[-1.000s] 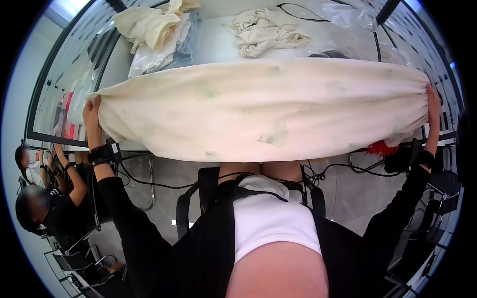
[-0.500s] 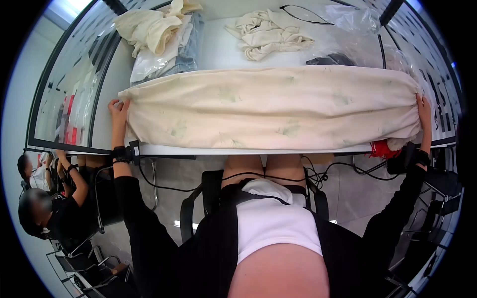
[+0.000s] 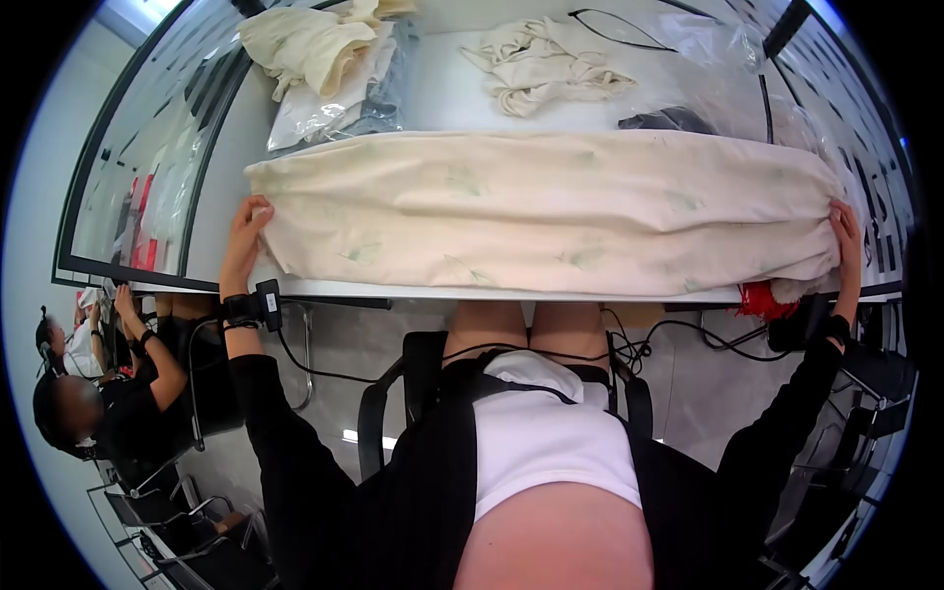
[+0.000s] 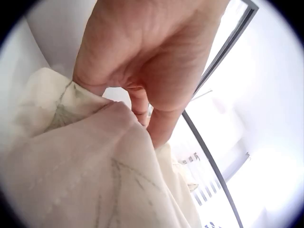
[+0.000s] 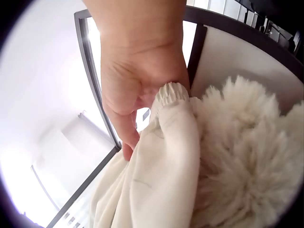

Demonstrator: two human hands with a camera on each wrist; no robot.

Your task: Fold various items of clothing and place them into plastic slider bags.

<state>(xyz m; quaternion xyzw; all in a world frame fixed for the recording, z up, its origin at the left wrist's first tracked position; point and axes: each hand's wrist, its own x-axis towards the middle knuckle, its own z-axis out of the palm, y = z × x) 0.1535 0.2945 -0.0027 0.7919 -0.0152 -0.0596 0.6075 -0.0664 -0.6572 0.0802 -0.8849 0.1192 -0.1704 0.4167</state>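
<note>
A long cream garment [image 3: 531, 221] with a green leaf print lies stretched lengthwise over the front of the table. At its left end my left hand [image 3: 243, 236] pinches the edge between thumb and fingers; in the left wrist view the fingertips go behind a fold of the cloth [image 4: 85, 156]. My right hand [image 3: 846, 246] grips the gathered elastic edge [image 5: 172, 93] at the other end, some fingers hidden by the fabric. Soft creases run along the middle of the garment. Beside the right hand is a fluffy cream thing [image 5: 247, 152].
Behind the garment lie a stack of bagged clothes [image 3: 339, 98], a crumpled cream cloth [image 3: 541, 69], and clear plastic bags [image 3: 718, 44]. Something red and stringy [image 3: 765, 300] hangs at the table's front edge. A black cable [image 3: 339, 374] runs below. Another person [image 3: 118, 393] sits at left.
The garment has come down from a raised, taut spread to lie on the table. My left hand has shifted right, bringing the hands closer together, and the left end has spread wider.
</note>
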